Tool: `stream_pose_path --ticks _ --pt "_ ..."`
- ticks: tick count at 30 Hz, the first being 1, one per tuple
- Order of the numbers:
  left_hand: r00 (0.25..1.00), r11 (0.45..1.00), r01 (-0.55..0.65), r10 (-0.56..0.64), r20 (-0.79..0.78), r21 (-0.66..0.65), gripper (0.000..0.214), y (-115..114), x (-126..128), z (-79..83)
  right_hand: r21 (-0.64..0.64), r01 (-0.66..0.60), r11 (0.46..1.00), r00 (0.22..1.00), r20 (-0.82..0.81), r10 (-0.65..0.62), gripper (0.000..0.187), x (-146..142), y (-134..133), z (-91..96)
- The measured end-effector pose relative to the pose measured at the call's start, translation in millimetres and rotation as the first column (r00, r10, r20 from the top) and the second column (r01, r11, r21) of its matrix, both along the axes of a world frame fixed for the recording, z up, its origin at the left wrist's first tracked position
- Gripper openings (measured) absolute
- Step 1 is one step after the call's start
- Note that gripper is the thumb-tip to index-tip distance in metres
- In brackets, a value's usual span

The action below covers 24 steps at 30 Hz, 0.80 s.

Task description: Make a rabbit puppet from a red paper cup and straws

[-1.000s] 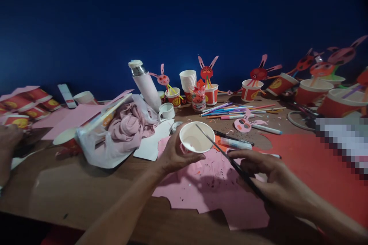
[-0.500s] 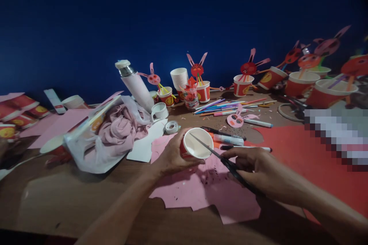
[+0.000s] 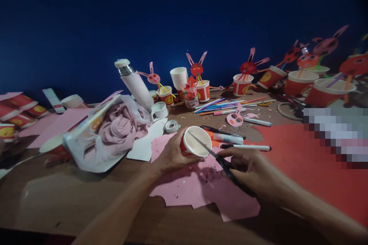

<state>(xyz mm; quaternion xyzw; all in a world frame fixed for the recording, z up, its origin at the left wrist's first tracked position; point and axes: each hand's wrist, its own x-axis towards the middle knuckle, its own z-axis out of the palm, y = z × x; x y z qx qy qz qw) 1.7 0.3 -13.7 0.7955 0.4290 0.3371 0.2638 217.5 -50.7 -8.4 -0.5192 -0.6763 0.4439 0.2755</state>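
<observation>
My left hand (image 3: 175,152) is wrapped round a red paper cup (image 3: 198,146), whose white inside tilts toward me. In my right hand (image 3: 244,166) is a pair of scissors (image 3: 225,164) with dark handles; the blade lies across the cup's mouth, its tip over the inside. Whether the tip touches the cup's wall I cannot tell. Cut pink paper (image 3: 184,189) lies on the table beneath both hands, dotted with small dark specks. Just beyond the cup are a white-bodied marker (image 3: 245,147) and a clear-barrelled pen (image 3: 228,138).
Paper cups with rabbit heads (image 3: 242,84) line the back. Pipe-cleaner-like coloured sticks (image 3: 218,107) lie before them. A plastic bag with pink cloth (image 3: 120,126), a thermos (image 3: 138,87), a mug (image 3: 159,111) and a tape roll (image 3: 171,126) stand left; red paper (image 3: 310,160) covers the right.
The cup and my left hand have shifted slightly left. My right hand has moved a little left with the scissors, which still cross the cup's mouth.
</observation>
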Motion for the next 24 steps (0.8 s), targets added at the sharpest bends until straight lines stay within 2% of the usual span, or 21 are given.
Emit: stream_pose_path --ticks 7,13,16,18,20,22,24 --pt "1.0 1.0 -0.028 0.028 -0.005 0.013 0.064 1.4 2.5 -2.5 0.226 -0.045 0.973 0.97 0.244 -0.011 0.029 -7.1 -4.5 5.9" --pt "0.998 0.997 -0.048 0.051 -0.034 0.067 0.063 1.8 3.7 -4.0 0.432 -0.133 0.892 0.861 0.496 -0.112 0.03 -11.6 -7.1 3.4" --pt "0.997 0.994 -0.065 0.069 -0.043 0.088 0.063 1.3 4.0 -3.4 0.481 -0.157 0.863 0.827 0.542 -0.152 0.032 -12.7 -6.7 -1.6" --pt "0.996 0.994 -0.066 0.071 -0.048 0.091 0.062 1.1 3.9 -2.4 0.459 -0.134 0.878 0.853 0.505 -0.134 0.032 -12.3 -5.6 -2.7" --pt "0.996 0.994 -0.065 0.07 -0.048 0.087 0.063 1.0 3.6 -0.9 0.36 -0.079 0.93 0.915 0.396 -0.075 0.032 -11.2 -3.4 -1.4" --pt "0.996 0.993 -0.074 0.077 -0.041 0.088 0.066 0.9 3.2 0.6 0.178 -0.016 0.984 0.975 0.22 -0.024 0.032 -10.3 -0.3 1.4" --pt "0.996 0.991 -0.087 0.09 -0.028 0.099 0.067 0.8 2.8 1.7 -0.046 0.018 0.999 1.0 0.021 -0.017 0.033 -10.5 3.3 4.2"
